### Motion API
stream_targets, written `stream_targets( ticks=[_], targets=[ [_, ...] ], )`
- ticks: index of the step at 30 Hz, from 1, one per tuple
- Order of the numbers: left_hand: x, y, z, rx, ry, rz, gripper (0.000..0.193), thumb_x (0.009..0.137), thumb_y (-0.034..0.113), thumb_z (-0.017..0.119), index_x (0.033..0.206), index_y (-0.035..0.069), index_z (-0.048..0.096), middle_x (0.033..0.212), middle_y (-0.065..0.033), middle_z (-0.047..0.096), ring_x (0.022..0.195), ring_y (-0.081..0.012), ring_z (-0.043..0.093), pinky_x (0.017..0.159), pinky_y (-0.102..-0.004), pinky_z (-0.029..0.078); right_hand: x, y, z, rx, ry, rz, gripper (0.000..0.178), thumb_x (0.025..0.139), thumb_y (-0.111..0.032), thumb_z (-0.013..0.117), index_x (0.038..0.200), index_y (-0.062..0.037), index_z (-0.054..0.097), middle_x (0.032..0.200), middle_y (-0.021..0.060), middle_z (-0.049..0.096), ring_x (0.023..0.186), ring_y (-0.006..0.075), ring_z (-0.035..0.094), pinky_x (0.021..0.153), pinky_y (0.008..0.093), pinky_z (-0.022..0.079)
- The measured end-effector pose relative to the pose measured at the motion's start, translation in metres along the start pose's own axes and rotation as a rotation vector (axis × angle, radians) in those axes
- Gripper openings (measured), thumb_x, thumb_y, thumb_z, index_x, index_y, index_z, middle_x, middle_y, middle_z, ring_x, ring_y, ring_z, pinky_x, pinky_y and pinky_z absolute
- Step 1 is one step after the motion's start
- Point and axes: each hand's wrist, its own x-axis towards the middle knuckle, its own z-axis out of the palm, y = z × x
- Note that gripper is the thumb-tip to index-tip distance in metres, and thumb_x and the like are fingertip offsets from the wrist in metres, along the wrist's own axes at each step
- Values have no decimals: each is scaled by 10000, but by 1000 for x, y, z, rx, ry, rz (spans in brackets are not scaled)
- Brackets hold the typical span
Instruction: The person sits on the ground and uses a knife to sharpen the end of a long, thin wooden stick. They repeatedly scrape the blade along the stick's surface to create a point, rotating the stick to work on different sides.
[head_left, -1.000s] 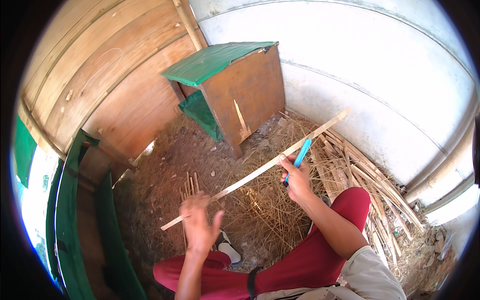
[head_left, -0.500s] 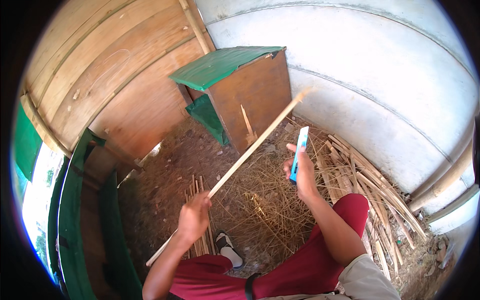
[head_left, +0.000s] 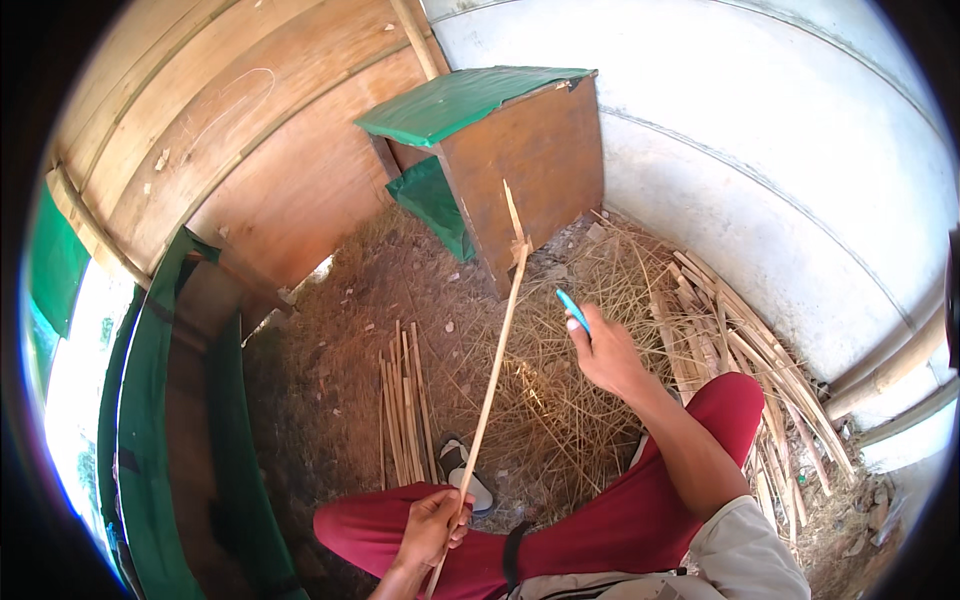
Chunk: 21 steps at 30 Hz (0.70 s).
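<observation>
My left hand [head_left: 435,525] is closed around a long, thin bamboo strip [head_left: 490,390] just above my lap. The strip slopes up and away, its far end overlapping the front corner of the wooden cabinet in the picture; I cannot tell whether they touch. To the right of the strip and apart from it, my right hand [head_left: 608,350] grips a light-blue utility knife [head_left: 571,309]. The knife tilts up to the left, and its blade is hard to make out. Shavings [head_left: 550,390] lie heaped on the ground beneath the hands.
Several finished-looking strips [head_left: 405,410] lie left of my foot [head_left: 465,470]. A pile of split bamboo [head_left: 760,370] runs along the white wall [head_left: 740,90] at right. Ahead stands a wooden cabinet [head_left: 545,160] with a green top; a green-covered bench [head_left: 165,430] flanks the left side.
My left hand has come down and slightly right toward my lap, and the strip has swung more upright. My right hand has lowered and turned the knife leftward.
</observation>
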Motion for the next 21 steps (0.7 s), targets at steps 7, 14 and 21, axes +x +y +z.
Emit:
stream_targets(
  ticks=[7,14,21],
  targets=[
    [2,-25,-8,-6,30,-8,285,1045,191,509,1056,-56,651,653,-16,506,454,-58,386,399,-219,280,-34,-12,22,-7,-242,-274,323,1026,-300,511,1105,-16,640,705,96,645,502,229,586,454,366,458],
    [13,-50,-7,201,164,241,285,1040,208,537,992,-31,685,617,15,505,472,-30,405,406,-210,295,-43,-4,30,1,-279,-357,284,983,-280,593,1056,-15,665,711,131,656,490,276,588,456,391,463],
    [6,-47,3,233,159,227,284,1038,222,546,960,-16,681,610,19,505,444,-28,383,387,-209,290,-44,4,29,-88,-185,-366,337,959,-371,612,925,-54,719,629,111,655,425,238,575,379,372,434]
  ],
)
